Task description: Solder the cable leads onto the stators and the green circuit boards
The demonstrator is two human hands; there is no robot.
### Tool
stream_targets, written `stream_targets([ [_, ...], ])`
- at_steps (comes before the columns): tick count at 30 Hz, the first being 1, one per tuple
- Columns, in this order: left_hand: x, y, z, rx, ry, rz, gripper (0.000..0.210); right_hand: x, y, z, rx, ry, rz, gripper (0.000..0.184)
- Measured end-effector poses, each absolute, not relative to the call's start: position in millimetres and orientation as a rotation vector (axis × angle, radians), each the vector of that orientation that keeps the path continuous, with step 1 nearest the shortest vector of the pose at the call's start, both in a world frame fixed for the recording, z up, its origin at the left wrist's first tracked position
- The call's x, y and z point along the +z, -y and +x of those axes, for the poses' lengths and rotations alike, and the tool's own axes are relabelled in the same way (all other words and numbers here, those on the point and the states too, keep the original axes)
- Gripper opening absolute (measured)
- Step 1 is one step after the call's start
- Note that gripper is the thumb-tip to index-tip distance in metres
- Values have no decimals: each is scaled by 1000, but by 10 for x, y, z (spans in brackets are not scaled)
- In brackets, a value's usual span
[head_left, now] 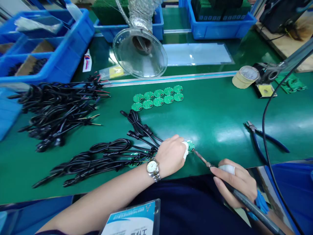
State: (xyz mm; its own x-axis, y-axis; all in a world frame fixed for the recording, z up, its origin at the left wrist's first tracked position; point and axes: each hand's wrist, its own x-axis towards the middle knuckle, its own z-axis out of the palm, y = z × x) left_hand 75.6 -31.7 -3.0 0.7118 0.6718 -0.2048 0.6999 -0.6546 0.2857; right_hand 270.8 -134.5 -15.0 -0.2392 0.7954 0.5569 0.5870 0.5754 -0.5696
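My left hand [173, 156], with a white finger cover and a wristwatch, is closed at a small round green circuit board [190, 146]. The board's right part sticks out past the fingers; the rest is hidden. In my right hand [238, 182] is a soldering iron [246, 204], held like a pen. Its tip touches or nearly touches the board's edge. Black cables [107, 156] lie left of my left hand, some running under it, with parts of green boards among them. Two rows of round green boards [158, 97] lie farther back.
A clear fume funnel [140, 62] hangs over the bench. More black cables [58, 107] and a blue bin [73, 49] are at left. Cutting pliers [259, 133], a round tin [245, 77] and the iron's cord [265, 130] are at right. Blue crates [220, 30] stand behind.
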Motion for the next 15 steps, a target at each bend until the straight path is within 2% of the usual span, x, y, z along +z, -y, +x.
stream_targets([
  [5, -30, 324, 760, -125, -1080, 2564, 19, -109, 1292, 2715, 266, 1905, -1152, 43],
  [9, -44, 333, 758, -98, -1086, 2552, 20, -17, 1145, 2826, 158, 1898, -1277, 38],
  [15, -97, 353, 776, -26, -1100, 2583, 20, -17, 334, 3459, -295, 1776, -1657, 23],
])
